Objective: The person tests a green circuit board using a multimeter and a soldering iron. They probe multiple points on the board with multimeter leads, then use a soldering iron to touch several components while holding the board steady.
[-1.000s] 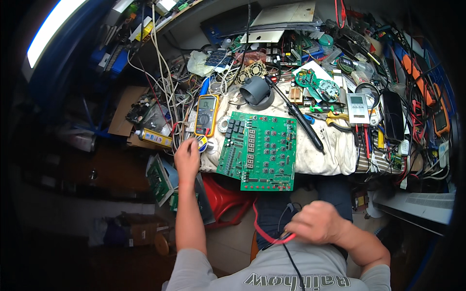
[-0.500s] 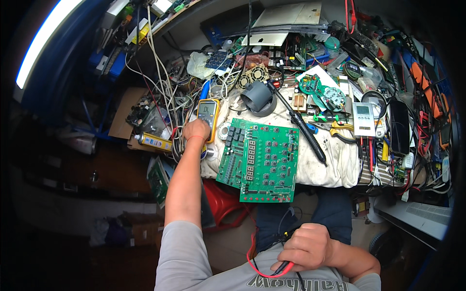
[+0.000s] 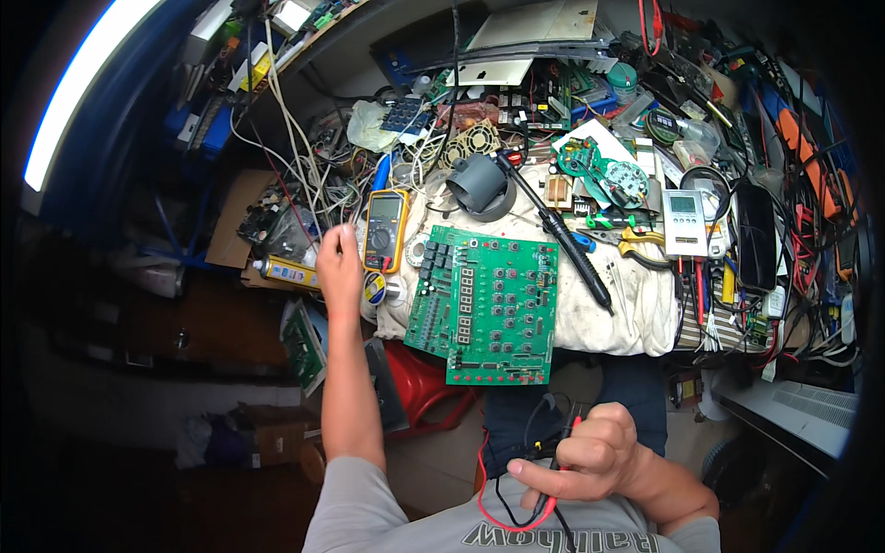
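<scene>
My left hand [image 3: 342,272] is raised just left of a yellow multimeter [image 3: 384,230], fingers loosely extended and holding nothing. The meter lies at the left of the bench with its display looking blank. My right hand [image 3: 595,453], close to my body, is closed around a red and a black test probe [image 3: 550,505]; their leads hang in a loop over my lap. Between the hands lies a green circuit board [image 3: 489,304] with push buttons, relays and a row of digit displays, its near edge overhanging the bench.
Behind the board are a grey cylindrical part [image 3: 480,187] and a black rod-shaped tool [image 3: 560,235] on the white cloth [image 3: 613,323]. Yellow-handled pliers [image 3: 643,249] and a white handheld device [image 3: 685,224] lie right. Cables, boards and parts crowd the back. A red stool [image 3: 419,387] stands below.
My left hand has come off the multimeter and moved left; the meter's reading has disappeared. My right hand has turned, with the probes now pointing up. The view has shifted slightly.
</scene>
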A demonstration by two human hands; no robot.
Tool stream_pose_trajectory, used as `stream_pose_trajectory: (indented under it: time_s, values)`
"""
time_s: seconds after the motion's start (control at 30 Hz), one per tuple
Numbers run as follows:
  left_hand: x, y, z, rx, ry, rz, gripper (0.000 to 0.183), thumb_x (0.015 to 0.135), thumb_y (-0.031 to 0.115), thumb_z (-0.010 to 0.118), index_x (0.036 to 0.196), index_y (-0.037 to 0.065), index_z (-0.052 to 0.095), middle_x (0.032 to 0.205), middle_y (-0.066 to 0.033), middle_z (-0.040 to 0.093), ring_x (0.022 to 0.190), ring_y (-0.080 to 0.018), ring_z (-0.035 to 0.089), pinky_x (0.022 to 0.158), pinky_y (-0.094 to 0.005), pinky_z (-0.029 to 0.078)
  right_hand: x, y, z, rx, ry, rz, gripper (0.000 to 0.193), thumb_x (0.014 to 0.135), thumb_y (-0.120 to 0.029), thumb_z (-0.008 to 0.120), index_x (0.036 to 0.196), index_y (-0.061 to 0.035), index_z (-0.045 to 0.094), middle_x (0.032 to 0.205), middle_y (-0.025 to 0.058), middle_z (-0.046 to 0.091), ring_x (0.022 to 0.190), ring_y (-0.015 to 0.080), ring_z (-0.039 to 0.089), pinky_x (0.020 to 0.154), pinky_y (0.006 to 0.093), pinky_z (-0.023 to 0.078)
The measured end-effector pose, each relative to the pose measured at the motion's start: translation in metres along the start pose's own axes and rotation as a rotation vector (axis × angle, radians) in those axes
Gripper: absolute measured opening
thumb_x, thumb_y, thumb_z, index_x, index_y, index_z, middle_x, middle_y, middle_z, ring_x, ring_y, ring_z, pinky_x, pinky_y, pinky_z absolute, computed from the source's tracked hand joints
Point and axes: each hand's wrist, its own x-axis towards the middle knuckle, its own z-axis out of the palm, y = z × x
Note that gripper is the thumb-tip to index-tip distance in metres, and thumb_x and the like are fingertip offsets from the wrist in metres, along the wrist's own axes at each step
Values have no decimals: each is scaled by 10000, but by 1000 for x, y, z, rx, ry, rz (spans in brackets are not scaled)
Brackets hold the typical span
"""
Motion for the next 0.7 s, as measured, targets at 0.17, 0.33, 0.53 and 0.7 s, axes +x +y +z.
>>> stream_pose_trajectory:
  time_s: [0.17, 0.33, 0.53, 0.7]
  values:
    - [-127, 127, -34, -172, -514, 652, 304, 844, -7, 751, 1147, 18, 748, 1054, -122, 747, 819, -265, 709, 721, -358, 542, 9, 15, 9, 65, -60, -26, 365, 905, -319, 798, 1266, -275, 787, 934, -35, 481, 827, 132, 537, 704, 293, 519]
    - [-171, 171, -21, -329, -638, 772, 430, 859, 143, 757, 1264, -2, 745, 1222, -185, 747, 914, -268, 769, 719, -356, 627, 9, 20, 22, 199, -14, -64, 470, 873, -130, 718, 1342, -117, 738, 962, -1, 563, 899, 167, 610, 731, 316, 562]
    - [-152, 153, -18, -96, -474, 888, 325, 872, 80, 820, 1172, -25, 756, 1124, -203, 766, 884, -284, 784, 703, -344, 639, -5, 39, 15, 302, 60, 31, 542, 860, -195, 840, 1373, -63, 723, 981, 21, 583, 843, 187, 636, 715, 333, 586]
    - [-147, 155, 4, -606, -260, 160, 342, 1136, 158, 463, 1284, -83, 656, 1280, -273, 712, 971, -269, 759, 935, -389, 607, -26, 69, 11, 404, 270, 534, 434, 1105, -323, 615, 1401, -13, 681, 973, 81, 656, 817, 163, 649, 703, 300, 521]
